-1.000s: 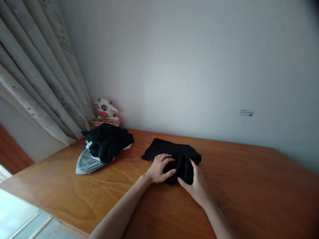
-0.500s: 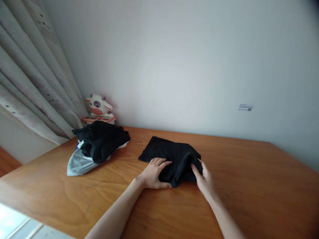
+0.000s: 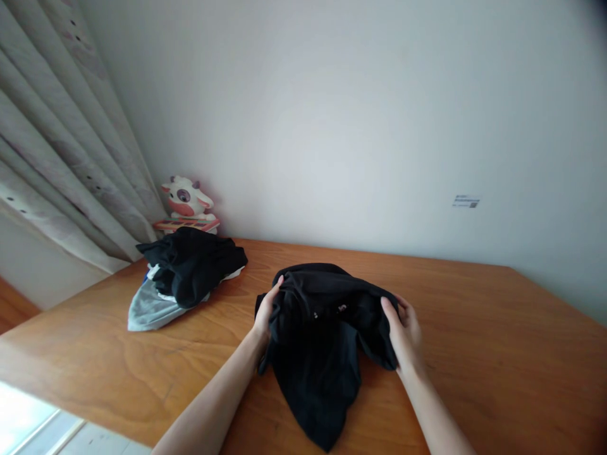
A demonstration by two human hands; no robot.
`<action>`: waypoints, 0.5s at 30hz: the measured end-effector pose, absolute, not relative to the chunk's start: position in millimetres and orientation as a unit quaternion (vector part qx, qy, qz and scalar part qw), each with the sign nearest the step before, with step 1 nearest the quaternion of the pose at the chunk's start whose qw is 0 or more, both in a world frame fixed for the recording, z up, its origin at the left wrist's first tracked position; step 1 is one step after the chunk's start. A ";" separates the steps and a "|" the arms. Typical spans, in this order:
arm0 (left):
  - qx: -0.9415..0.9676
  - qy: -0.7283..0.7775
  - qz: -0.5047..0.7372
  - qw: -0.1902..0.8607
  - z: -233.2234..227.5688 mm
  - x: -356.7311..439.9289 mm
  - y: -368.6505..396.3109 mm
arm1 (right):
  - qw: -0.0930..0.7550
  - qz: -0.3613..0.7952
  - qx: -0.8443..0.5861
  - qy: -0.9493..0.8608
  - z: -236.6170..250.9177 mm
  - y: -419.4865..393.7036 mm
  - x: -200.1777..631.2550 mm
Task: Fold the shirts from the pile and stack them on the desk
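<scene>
- I see the black garment (image 3: 322,341) lifted between both hands, its loose end hanging toward me onto the wooden table (image 3: 474,354).
- My left hand (image 3: 265,313) is clenched on the garment's left edge, my right hand (image 3: 403,328) on its right edge (neither nearer).
- The clothes pile (image 3: 184,272) lies well left of the garment.

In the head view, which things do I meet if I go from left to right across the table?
Curtain → clothes pile with the cow toy behind it → left hand → black garment → right hand → small label on the wall.
</scene>
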State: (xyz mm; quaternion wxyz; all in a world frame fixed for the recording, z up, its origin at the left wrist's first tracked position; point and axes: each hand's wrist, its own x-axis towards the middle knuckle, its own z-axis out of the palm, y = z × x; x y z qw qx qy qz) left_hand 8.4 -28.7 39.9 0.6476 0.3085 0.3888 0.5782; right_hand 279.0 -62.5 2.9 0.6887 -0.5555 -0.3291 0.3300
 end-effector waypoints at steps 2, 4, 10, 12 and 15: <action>0.284 0.366 0.581 0.670 44.3 6.3 -29.9 | 0.635 0.250 -0.599 -0.419 2.6 -65.1 273.2; 0.273 0.349 0.599 0.667 46.2 4.2 -30.5 | 0.590 0.118 -0.612 -0.513 1.7 -68.0 268.0; 0.423 0.477 0.558 0.531 32.7 0.4 -26.0 | 0.472 -0.008 -0.665 -0.578 -10.0 -71.7 272.7; 0.515 0.517 0.539 0.422 25.4 1.1 -24.3 | 0.418 0.063 -0.717 -0.554 -15.0 -70.2 278.6; 0.593 0.534 0.515 0.312 18.5 3.6 -22.9 | 0.408 0.177 -0.716 -0.539 -16.1 -67.5 283.6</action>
